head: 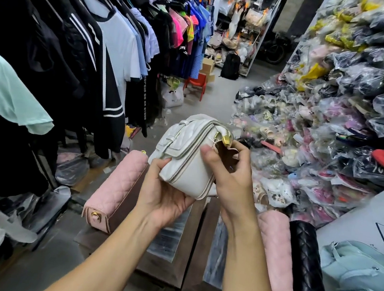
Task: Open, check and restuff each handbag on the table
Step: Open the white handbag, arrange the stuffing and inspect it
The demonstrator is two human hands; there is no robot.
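Observation:
I hold a small white quilted handbag [185,154] up in the air above the table. My left hand [163,194] grips its lower left corner from below. My right hand [228,171] grips the bag's right end, thumb on the white side and fingers at the opened brown-lined mouth by a gold zip pull [226,139]. On the table lie a pink quilted bag [114,189] at the left, a second pink bag [275,245] at the right, a black quilted bag [307,261] beside it, and a pale blue bag [359,284] at the far right.
The table [168,257] has dark wooden panels with glossy insets. A rack of hanging clothes [77,48] runs along the left. Heaps of plastic-wrapped goods [345,115] fill the right. A grey aisle floor [217,100] leads to a red stool [196,83].

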